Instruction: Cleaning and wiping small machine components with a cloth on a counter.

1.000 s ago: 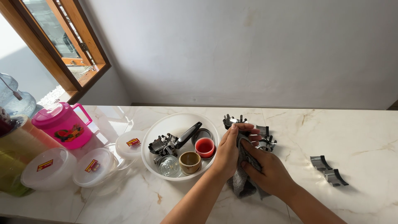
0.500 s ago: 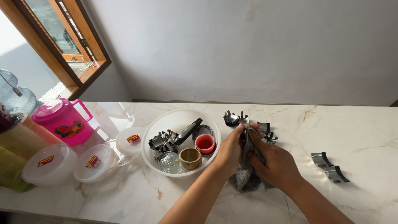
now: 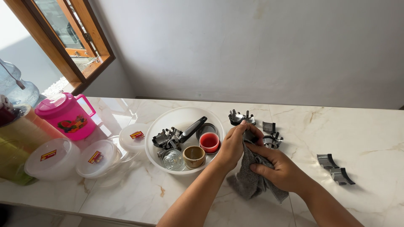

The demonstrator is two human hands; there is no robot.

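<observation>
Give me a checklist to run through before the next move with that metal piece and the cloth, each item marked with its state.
1. Left hand grips small metal piece: ok.
2. Right hand holds grey cloth against the piece: ok.
3. Piece wiped clean all over: cannot tell, hands hide most of it.
4. White bowl close by the left hand: ok.
5. Other metal pieces lie apart on the marble counter, away from its edge: ok.

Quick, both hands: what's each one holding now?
Left hand: closed on a small dark metal piece.
Right hand: closed on the crumpled grey cloth.
</observation>
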